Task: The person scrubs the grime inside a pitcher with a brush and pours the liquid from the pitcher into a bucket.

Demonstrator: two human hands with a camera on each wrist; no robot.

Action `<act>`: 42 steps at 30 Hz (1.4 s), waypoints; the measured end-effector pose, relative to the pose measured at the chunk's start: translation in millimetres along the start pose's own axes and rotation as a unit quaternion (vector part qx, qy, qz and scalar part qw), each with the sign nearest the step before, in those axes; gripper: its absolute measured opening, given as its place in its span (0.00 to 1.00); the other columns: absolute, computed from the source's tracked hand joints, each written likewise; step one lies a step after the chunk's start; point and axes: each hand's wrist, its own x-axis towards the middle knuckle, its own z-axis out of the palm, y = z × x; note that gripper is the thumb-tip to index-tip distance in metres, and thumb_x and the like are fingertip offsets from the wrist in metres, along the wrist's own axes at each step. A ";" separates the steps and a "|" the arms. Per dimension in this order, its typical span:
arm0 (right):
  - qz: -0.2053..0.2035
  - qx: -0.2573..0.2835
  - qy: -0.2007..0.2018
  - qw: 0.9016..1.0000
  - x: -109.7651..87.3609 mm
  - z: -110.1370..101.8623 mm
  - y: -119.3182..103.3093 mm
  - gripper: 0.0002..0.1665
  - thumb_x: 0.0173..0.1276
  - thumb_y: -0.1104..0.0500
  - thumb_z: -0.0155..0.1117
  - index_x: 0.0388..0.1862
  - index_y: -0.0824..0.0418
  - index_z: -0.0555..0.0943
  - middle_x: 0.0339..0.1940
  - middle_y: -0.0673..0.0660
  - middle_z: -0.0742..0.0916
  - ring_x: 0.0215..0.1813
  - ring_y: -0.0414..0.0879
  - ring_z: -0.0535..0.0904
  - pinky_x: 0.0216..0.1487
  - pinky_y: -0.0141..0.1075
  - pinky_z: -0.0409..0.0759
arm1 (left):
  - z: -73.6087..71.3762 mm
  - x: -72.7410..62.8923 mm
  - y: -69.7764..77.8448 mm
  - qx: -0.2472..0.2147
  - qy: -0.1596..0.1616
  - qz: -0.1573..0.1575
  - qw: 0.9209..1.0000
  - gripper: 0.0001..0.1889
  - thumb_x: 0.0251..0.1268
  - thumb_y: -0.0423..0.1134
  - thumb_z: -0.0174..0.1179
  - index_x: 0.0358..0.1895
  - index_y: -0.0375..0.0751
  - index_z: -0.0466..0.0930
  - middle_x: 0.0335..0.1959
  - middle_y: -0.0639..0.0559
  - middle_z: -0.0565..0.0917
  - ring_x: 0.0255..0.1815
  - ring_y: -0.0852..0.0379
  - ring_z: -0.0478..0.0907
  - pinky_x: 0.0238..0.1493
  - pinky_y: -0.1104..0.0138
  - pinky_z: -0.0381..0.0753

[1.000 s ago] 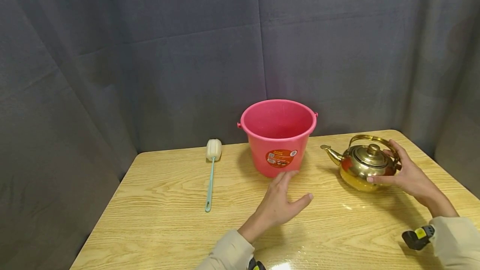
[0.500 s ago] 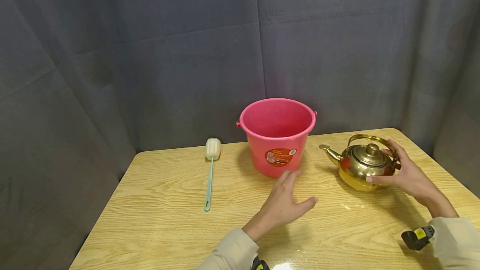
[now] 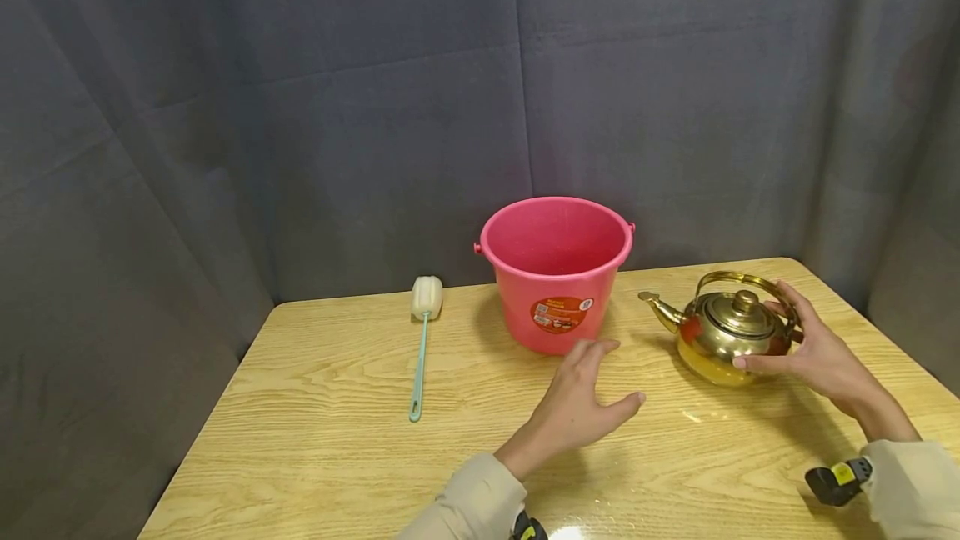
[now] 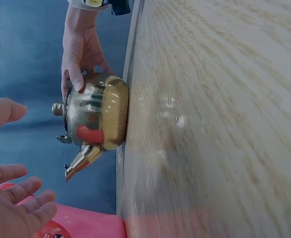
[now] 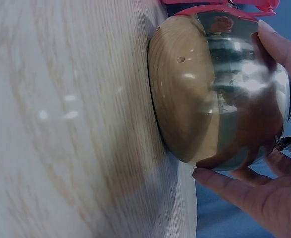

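The kettle [image 3: 723,348] is gripped by the right hand [image 3: 828,365], whose lower fingers [image 5: 230,188] are shown by its wrist view, not the head's — spout [image 3: 663,312] and long axis pointed leftward from it. Nothing is held by the spread left hand [image 3: 577,407].

The kettle [image 3: 723,345] is glossy metal, the bucket [image 3: 517,307] plastic, the curtain [image 3: 375,132] matt cloth

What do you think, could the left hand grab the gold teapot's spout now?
Probably yes. The left hand is empty and open, and only tabletop shows between it and the spout. The pink bucket stands to one side, and the right hand holds the opposite side of the gold teapot.
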 end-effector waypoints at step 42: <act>-0.013 -0.008 0.001 1.000 -17.2 9.7 -7.6 0.72 0.53 0.60 0.77 0.79 0.43 0.32 0.71 0.75 0.60 0.68 0.78 0.50 0.62 0.70 0.45 | 12.5 8.3 16.4 0.011 -0.012 0.001 1.000 0.35 0.60 0.53 0.65 0.68 0.46 0.66 0.56 0.55 0.70 0.55 0.63 0.69 0.52 0.71 0.72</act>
